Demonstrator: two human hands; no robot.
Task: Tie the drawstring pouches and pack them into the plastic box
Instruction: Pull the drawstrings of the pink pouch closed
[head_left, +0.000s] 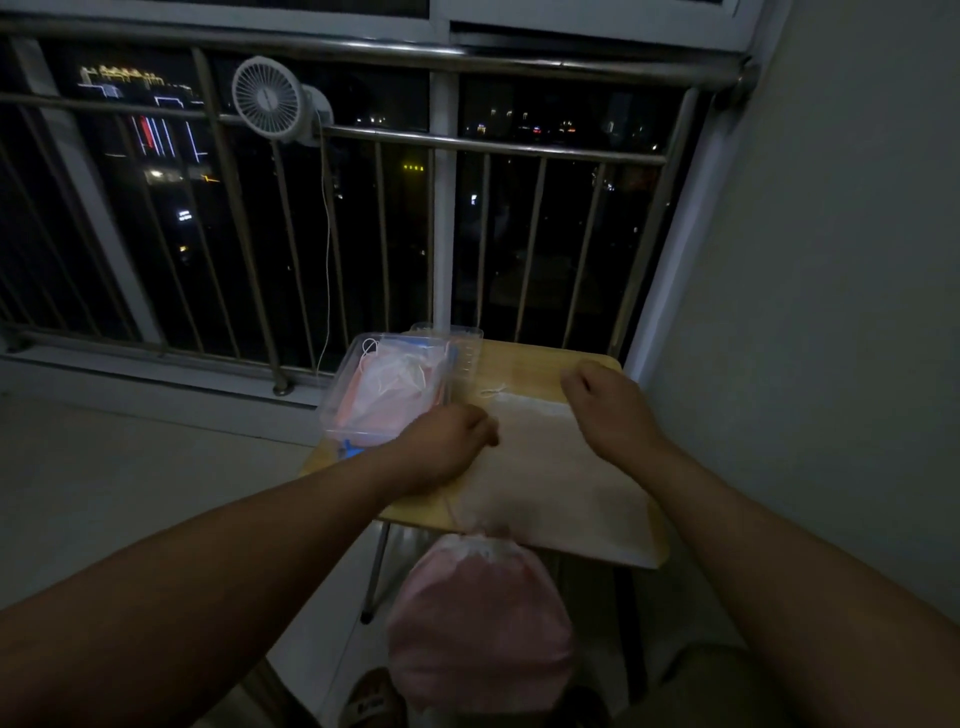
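Status: partway, we reckon. Plastic box sits open at the far left of the worktop, with a few packed pouches inside, pink and white, cords loose on top. Cream pouch lies flat mid-worktop, mouth uncinched, drawstring slack at its far-left corner, so not tied yet. Our left hand is curled on its left edge, gripping it. Right hand is fisted at the far-right corner; too dim to tell if it holds cord. Pink pouch hangs off the near edge, neck cinched, not boxed. Left to do: cinch cream, pack both.
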